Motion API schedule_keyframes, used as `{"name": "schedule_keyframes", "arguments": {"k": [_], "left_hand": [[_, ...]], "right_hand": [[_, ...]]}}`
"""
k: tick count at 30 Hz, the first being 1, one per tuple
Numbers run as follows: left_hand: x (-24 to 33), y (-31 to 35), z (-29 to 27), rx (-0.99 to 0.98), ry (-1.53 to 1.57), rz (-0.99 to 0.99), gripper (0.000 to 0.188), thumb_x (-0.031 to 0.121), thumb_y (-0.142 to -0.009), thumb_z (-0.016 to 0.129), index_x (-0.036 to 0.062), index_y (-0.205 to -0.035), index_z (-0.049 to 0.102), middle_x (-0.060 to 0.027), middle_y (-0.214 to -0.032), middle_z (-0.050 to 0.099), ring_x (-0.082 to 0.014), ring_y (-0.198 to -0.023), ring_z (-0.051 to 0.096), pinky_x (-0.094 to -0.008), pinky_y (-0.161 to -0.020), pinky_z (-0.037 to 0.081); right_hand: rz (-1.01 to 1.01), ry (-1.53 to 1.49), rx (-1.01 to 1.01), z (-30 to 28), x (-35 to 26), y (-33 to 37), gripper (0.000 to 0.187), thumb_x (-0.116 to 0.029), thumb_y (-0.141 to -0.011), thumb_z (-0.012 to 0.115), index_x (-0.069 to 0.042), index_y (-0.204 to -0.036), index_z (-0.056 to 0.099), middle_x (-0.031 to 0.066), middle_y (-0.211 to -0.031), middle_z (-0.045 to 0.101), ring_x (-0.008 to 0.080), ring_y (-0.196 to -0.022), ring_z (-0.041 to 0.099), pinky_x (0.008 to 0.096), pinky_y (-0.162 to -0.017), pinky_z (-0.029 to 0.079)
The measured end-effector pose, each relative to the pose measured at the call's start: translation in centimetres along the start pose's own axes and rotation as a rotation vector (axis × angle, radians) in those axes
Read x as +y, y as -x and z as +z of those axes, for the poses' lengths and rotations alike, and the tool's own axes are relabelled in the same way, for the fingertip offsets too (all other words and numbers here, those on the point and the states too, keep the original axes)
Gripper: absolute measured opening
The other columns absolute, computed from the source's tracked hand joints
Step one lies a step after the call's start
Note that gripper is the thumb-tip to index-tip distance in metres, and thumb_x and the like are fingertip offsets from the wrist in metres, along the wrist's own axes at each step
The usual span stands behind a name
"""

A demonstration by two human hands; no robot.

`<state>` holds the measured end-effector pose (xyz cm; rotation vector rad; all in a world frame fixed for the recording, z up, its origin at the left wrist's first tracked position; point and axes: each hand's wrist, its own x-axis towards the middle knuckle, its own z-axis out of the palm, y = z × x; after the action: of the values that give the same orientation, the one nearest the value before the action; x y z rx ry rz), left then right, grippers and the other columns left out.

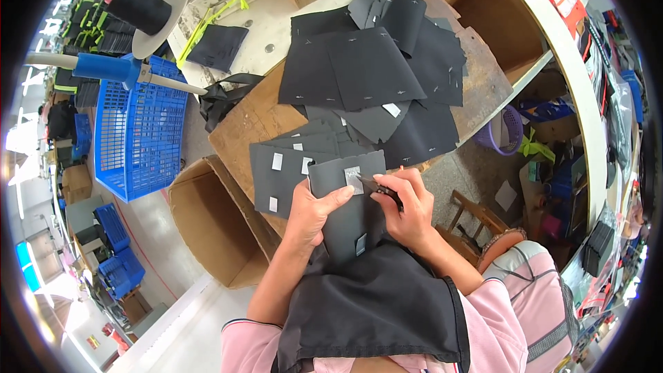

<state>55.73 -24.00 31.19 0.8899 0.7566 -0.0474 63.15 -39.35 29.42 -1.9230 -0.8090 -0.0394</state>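
Over the counter's (235,135) near edge, left hand (311,212) pinches the dark panel (351,224); right hand (411,211) grips small snips (389,194), tip at the pale patch (353,177). Advisable: panel taut, tip shallow, thumb clear.

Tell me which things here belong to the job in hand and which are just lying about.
In the job, it seems:
dark panel, held in the left hand
pointed hand tool, in the right hand
loose dark panels, probably

Likely just lying about:
blue plastic basket
cardboard box
purple basket
black spool
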Motion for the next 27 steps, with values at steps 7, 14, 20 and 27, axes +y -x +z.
{"name": "schedule_keyframes", "arguments": {"k": [7, 14, 20, 27], "left_hand": [[0.1, -0.1, 0.0, -0.01, -0.005, 0.016, 0.035, 0.008, -0.074, 0.073, -0.0033, -0.104, 0.058, -0.0095, -0.096, 0.064, -0.0146, -0.085, 0.061, -0.0288, -0.078, 0.05], [0.2, 0.0, -0.1, 0.016, -0.024, 0.023, 0.034, 0.007, -0.075, 0.073, -0.0037, -0.103, 0.058, -0.0097, -0.096, 0.064, -0.0147, -0.084, 0.061, -0.0289, -0.077, 0.05], [0.5, 0.0, -0.3, 0.024, -0.047, 0.021, 0.032, 0.005, -0.074, 0.072, -0.0046, -0.102, 0.058, -0.0103, -0.095, 0.064, -0.015, -0.083, 0.062, -0.029, -0.077, 0.05], [0.8, 0.0, -0.9, 0.047, -0.137, -0.021, 0.031, 0.003, -0.073, 0.071, -0.005, -0.1, 0.059, -0.0111, -0.094, 0.064, -0.0151, -0.082, 0.062, -0.0284, -0.075, 0.05]], "right_hand": [[0.059, 0.006, -0.049, 0.8, 0.1, -0.1, 0.031, 0.001, -0.068, 0.071, -0.004, -0.097, 0.061, 0.011, -0.081, 0.057, 0.0224, -0.062, 0.059, 0.0296, -0.053, 0.048], [0.035, 0.017, -0.047, 0.5, -0.5, 0.0, 0.031, 0.0, -0.069, 0.071, -0.005, -0.098, 0.061, 0.0111, -0.082, 0.058, 0.0239, -0.063, 0.059, 0.0302, -0.053, 0.048], [0.058, 0.025, -0.068, 0.9, -0.4, 0.0, 0.031, 0.0, -0.068, 0.071, -0.005, -0.097, 0.061, 0.0114, -0.081, 0.057, 0.0252, -0.065, 0.06, 0.0314, -0.055, 0.05], [0.023, 0.073, -0.091, 1.1, -0.5, -0.1, 0.032, -0.001, -0.066, 0.07, -0.006, -0.096, 0.061, 0.0067, -0.078, 0.056, 0.0217, -0.058, 0.058, 0.0304, -0.05, 0.046]]}}
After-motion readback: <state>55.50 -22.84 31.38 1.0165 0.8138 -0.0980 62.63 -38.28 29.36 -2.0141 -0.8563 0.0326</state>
